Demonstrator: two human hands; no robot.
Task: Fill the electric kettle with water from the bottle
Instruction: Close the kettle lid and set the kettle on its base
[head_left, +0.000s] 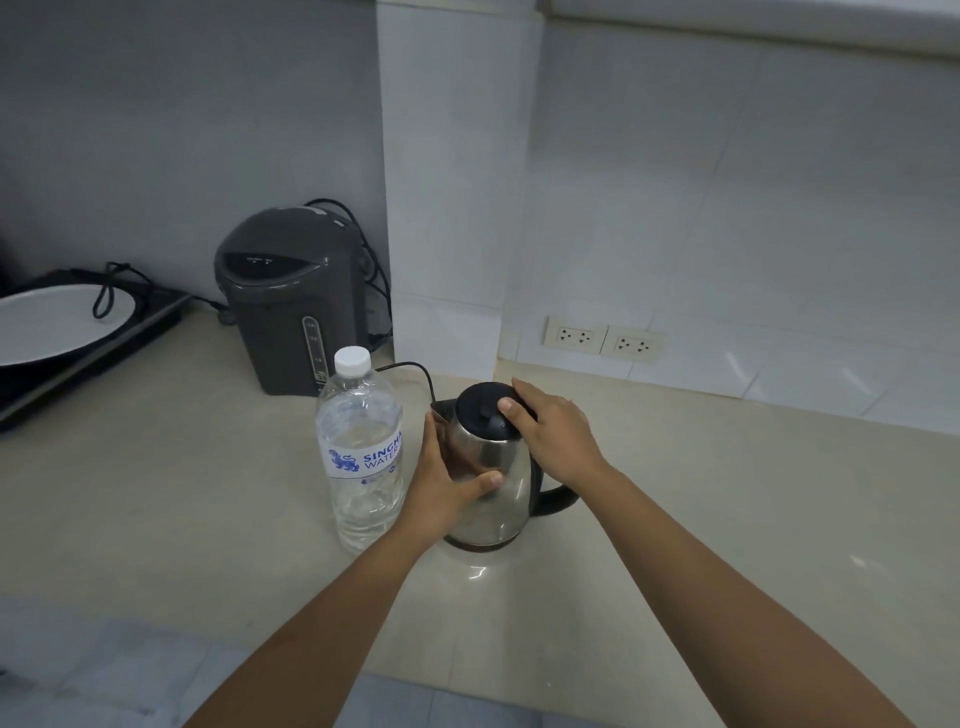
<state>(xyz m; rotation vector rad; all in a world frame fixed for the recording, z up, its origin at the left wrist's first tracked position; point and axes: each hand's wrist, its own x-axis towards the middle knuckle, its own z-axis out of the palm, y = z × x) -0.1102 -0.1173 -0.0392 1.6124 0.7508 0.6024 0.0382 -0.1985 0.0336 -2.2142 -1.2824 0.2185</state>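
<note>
My left hand (441, 486) wrapped round stainless electric kettle (493, 486) body, thumb across steel. My right hand (553, 434) on black lid (485, 405), thumb pressing lid button, fingers curled over handle top. Singha water bottle (363, 452) upright, white cap on, just left of left hand. Countertop (156, 493) beige.

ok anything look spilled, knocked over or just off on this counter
Nothing spilled or toppled. The steel electric kettle and clear plastic water bottle stand upright, bottle capped, kettle lid shut. One oddity: a black cord lies looped across the white plate at far left.
</note>
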